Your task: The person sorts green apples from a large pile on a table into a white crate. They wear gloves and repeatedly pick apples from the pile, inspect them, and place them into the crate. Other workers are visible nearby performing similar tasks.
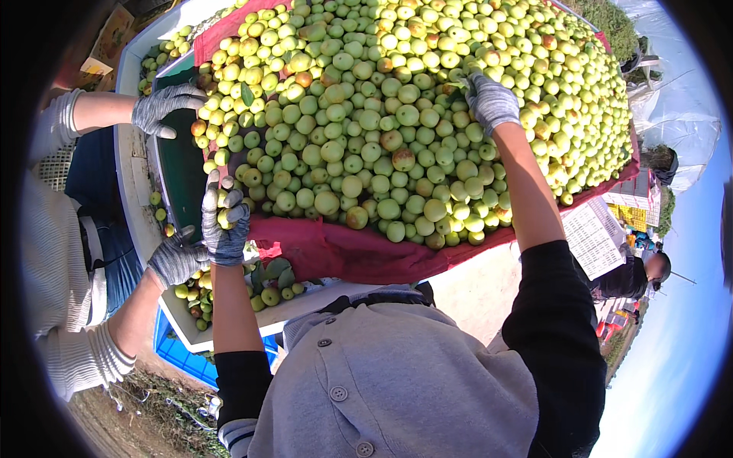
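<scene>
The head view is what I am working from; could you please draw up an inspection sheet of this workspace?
Surface: red cloth under the fruit heap; a white-edged tray with a dark green bed at left.
Handled things: a large heap of green fruit, some blushed red.
Clutter: loose leaves among fruit in the tray's near corner; a blue crate below it.
Hands: both gloved; left hand has fruit at its fingers, grip unclear; right hand reaches into the heap, fingertips partly hidden.
Cables: nothing seen for certain.
Surroundings: a co-worker's gloved hands at left; another person and clear plastic sheeting at right.
</scene>
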Demonstrator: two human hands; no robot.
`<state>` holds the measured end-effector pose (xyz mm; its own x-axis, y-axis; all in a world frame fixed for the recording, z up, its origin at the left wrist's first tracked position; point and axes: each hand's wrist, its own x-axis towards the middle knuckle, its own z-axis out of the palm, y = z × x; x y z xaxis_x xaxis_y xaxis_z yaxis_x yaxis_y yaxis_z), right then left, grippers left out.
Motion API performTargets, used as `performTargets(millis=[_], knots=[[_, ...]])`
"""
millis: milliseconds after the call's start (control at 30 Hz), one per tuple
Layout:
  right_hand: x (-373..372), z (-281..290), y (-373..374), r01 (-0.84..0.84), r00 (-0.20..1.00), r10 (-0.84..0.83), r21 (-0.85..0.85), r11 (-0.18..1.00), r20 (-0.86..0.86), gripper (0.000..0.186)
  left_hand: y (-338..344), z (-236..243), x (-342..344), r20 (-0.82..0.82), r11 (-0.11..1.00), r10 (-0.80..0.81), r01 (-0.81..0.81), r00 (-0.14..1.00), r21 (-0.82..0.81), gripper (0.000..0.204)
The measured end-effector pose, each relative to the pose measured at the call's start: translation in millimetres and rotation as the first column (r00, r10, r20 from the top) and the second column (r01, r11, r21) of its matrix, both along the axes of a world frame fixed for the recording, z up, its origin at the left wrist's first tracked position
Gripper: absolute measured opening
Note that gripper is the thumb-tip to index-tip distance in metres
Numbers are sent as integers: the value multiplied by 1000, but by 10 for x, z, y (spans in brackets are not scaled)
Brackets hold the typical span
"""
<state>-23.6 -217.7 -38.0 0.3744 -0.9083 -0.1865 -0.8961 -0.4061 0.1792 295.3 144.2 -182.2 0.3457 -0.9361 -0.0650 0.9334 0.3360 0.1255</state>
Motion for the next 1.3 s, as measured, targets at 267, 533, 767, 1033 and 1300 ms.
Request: performTargets(millis=[267,533,767,1033,1300], knots=[[479,-76,-390,-67,875,146,183,981,-462,44,2,-14,7,17,1000,-20,20,1000,-13,38],[255,-92,-570,105,952,19,383,918,-307,62,36,33,-46,54,998,22,-19,998,-64,33],[0,-210,-292,32,990,-55,172,985,129,57,12,46,-24,32,998,-23,25,999,-58,34],[344,-192,310,-181,974,202,176,968,-108,43,-34,52,7,43,998,-54,54,998,-10,35],[619,-99,313,7,1000,0,263,965,-29,47,-43,89,9,7,997,-80,80,997,5,24]])
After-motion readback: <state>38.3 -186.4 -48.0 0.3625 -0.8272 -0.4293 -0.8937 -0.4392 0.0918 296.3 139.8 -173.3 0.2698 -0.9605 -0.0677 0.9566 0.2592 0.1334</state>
